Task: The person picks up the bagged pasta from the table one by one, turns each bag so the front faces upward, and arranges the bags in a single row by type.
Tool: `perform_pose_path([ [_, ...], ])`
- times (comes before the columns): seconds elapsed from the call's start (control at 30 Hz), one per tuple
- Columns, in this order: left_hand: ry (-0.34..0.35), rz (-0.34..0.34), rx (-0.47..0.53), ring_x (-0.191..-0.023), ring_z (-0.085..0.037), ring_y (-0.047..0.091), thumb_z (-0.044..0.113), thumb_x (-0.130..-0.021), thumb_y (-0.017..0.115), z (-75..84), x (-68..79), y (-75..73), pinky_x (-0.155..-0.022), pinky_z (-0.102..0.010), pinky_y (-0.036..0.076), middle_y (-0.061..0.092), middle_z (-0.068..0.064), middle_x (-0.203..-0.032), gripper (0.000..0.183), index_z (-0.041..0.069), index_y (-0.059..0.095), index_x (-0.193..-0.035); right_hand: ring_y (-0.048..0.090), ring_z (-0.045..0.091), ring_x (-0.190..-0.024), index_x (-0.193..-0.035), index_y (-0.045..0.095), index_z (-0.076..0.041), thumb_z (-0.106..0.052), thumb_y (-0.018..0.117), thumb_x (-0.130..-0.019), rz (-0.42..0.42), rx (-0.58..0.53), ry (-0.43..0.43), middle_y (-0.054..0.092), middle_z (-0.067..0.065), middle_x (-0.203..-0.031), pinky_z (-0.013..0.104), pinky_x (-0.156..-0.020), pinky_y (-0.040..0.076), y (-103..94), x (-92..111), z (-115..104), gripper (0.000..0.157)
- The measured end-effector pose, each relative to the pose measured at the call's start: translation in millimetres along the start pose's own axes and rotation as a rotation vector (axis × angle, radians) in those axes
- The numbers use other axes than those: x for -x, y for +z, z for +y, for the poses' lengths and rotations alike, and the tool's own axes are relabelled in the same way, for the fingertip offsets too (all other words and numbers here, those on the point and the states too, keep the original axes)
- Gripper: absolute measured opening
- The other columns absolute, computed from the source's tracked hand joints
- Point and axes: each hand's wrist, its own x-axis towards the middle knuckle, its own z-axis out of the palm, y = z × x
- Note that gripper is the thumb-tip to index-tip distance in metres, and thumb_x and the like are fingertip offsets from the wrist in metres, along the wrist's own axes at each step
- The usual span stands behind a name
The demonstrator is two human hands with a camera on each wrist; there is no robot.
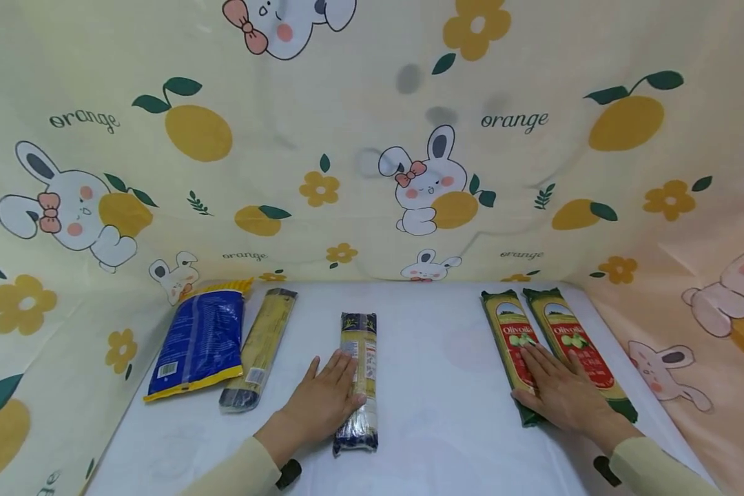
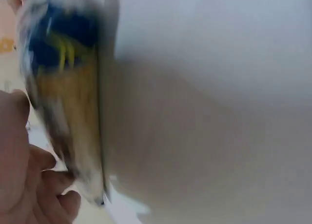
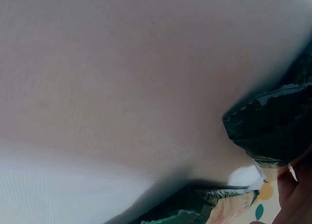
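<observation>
A clear pack of spaghetti with dark blue ends (image 1: 367, 351) lies lengthwise on the white table, in the middle. My left hand (image 1: 319, 399) rests on its left side, fingers pointing away and thumb across the pack. The left wrist view shows that pack (image 2: 73, 107) blurred, with the fingers beside it. On the right lie two green-and-red packs of pasta, a left one (image 1: 510, 324) and a right one (image 1: 573, 334). My right hand (image 1: 561, 393) lies over both, its fingers stretched out on the left one. Their dark green ends (image 3: 273, 126) appear in the right wrist view.
At the left of the table (image 1: 434, 427) lie a blue-and-yellow bag (image 1: 201, 337) and a second clear pack of spaghetti (image 1: 266, 337), side by side. Behind the table and at both sides hangs a patterned cloth (image 1: 347, 138) with rabbits and oranges.
</observation>
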Motion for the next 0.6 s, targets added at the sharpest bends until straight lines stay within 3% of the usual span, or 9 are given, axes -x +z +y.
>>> perform_pose_path([
  [0.17,-0.014,-0.018,0.021,-0.164,-0.032,0.016,0.059,-0.112,0.033,-24.4,-6.5,-5.8,-0.129,-0.060,0.018,0.022,-0.013,-0.176,0.077,0.008,0.023,-0.168,0.035,0.047,-0.153,-0.160,0.041,0.000,-0.070,0.055,-0.099,0.016,-0.006,-0.013,0.040,0.023,-0.165,0.077,-0.120,0.015,0.7,-4,-3,0.094],
  [0.3,-0.021,-0.072,0.026,-0.165,-0.028,0.011,0.069,-0.108,0.029,-36.9,-10.8,-7.2,-0.131,-0.057,0.014,0.015,-0.009,-0.177,0.086,0.010,0.017,-0.170,0.037,0.046,-0.153,-0.159,0.042,0.000,-0.071,0.056,-0.098,0.012,0.004,-0.013,0.041,0.023,-0.165,0.076,-0.121,0.016,1.3,-5,-5,0.095],
  [0.43,-0.003,-0.084,-0.002,-0.165,-0.027,0.008,0.073,-0.106,0.023,-38.5,-12.6,-4.2,-0.132,-0.054,0.012,0.011,-0.009,-0.178,0.091,0.010,0.013,-0.170,0.036,0.047,-0.152,-0.159,0.041,0.001,-0.073,0.055,-0.097,-0.001,0.001,-0.010,0.041,0.024,-0.165,0.078,-0.120,0.016,0.2,-6,-6,0.097],
  [0.6,0.037,-0.033,-0.031,-0.165,-0.029,0.007,0.071,-0.107,0.021,-27.8,-15.8,2.8,-0.131,-0.056,0.010,0.009,-0.014,-0.177,0.091,0.005,0.013,-0.169,0.035,0.050,-0.152,-0.159,0.040,0.003,-0.068,0.062,-0.095,-0.015,-0.036,0.019,0.040,0.026,-0.164,0.081,-0.117,0.015,-2.3,-4,-6,0.098],
])
